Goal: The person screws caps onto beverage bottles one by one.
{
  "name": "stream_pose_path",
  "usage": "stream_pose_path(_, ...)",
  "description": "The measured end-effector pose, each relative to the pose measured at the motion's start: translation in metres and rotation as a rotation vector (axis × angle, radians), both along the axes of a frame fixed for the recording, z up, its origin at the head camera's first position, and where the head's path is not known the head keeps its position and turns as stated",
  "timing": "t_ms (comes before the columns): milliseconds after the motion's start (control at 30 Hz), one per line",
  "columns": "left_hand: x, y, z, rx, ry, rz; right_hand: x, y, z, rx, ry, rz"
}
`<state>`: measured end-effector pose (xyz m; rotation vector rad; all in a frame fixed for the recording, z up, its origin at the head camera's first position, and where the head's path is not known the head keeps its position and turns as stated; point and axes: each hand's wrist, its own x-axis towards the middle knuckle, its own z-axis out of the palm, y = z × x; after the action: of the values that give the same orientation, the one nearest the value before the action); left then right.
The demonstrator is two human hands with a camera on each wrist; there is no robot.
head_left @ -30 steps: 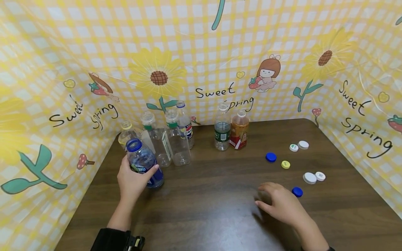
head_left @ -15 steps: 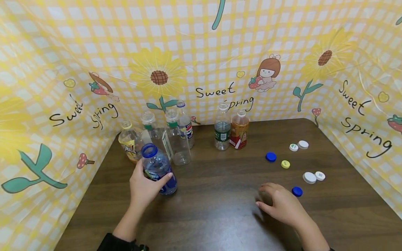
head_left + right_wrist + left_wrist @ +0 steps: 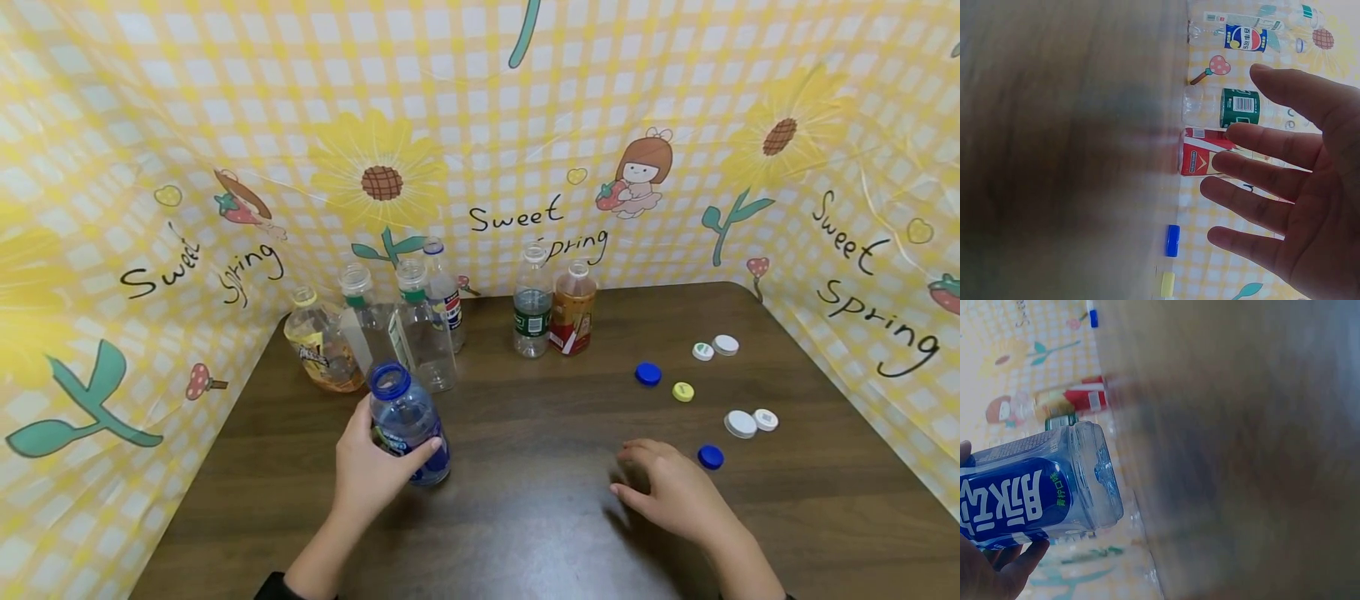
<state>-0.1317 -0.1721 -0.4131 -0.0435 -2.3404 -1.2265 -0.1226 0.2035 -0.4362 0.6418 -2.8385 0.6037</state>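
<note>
My left hand (image 3: 375, 467) grips a blue-labelled plastic bottle (image 3: 411, 429) around its body, thumb across the front. The bottle stands nearly upright over the table's left-centre, its blue-rimmed mouth uncapped. In the left wrist view the label of this bottle (image 3: 1013, 497) shows large white characters, and its base faces the table. On the right, my right hand (image 3: 671, 487) hovers over the table with relaxed fingers and nothing in them. A blue bottle cap (image 3: 710, 457) lies just beyond its knuckles. Spread fingers (image 3: 1260, 197) show in the right wrist view.
Behind the held bottle stand uncapped bottles: a yellow-labelled one (image 3: 322, 350), two clear ones with green neck bands (image 3: 431, 350) and a Pepsi-labelled one (image 3: 452, 308). Further right are a green-labelled bottle (image 3: 532, 321) and a red-orange one (image 3: 574, 312). Several caps (image 3: 740, 424) lie at right.
My left hand has carried the blue-labelled bottle rightward and nearer to me, away from the yellow-labelled bottle, which now shows in full. My right hand has stayed in place.
</note>
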Motion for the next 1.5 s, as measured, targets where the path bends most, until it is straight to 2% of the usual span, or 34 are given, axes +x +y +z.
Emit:
stream_pose_path(267,0.01,0.015,-0.003,-0.024,-0.014,-0.059,-0.001,-0.004,-0.003,-0.011,0.028,0.014)
stream_pose_path(733,0.022,0.053,-0.004,0.034,-0.077,-0.26,-0.004,-0.013,-0.001,-0.015,-0.011,0.039)
stream_pose_path(967,0.024,0.07,-0.009,0.043,-0.048,-0.349,-0.005,-0.019,-0.001,-0.014,0.001,0.048)
stream_pose_path(1200,0.025,0.079,-0.007,0.075,-0.054,-0.377,-0.01,-0.023,-0.002,-0.015,-0.018,0.06)
stream_pose_path(1500,0.025,0.084,-0.008,0.062,-0.064,-0.403,-0.017,-0.029,-0.001,-0.013,-0.057,0.063)
